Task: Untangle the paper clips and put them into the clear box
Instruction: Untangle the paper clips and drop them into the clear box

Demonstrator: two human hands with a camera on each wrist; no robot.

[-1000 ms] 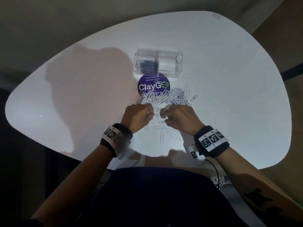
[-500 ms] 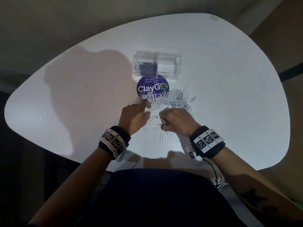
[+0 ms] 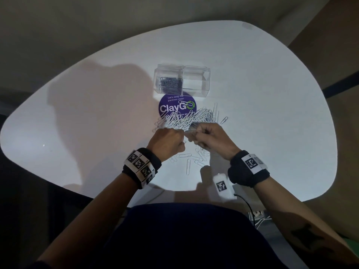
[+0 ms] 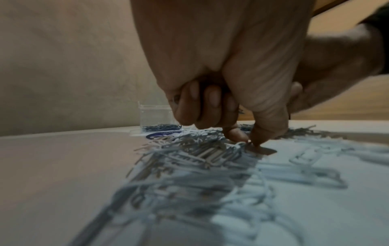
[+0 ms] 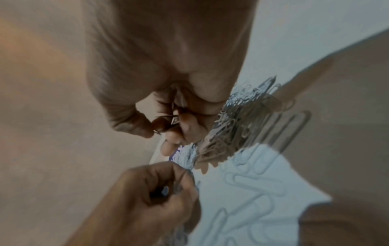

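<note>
Hands x2: left hand, right hand, pinching paper clips, clear box x1

Both forearms reached forward with banded wrists, the left hand fisted, thumb and forefinger pinched tip to tip and pointing down, while the right hand sat just beside it, knuckles up, its curled fingers pinching thin wire clips
</note>
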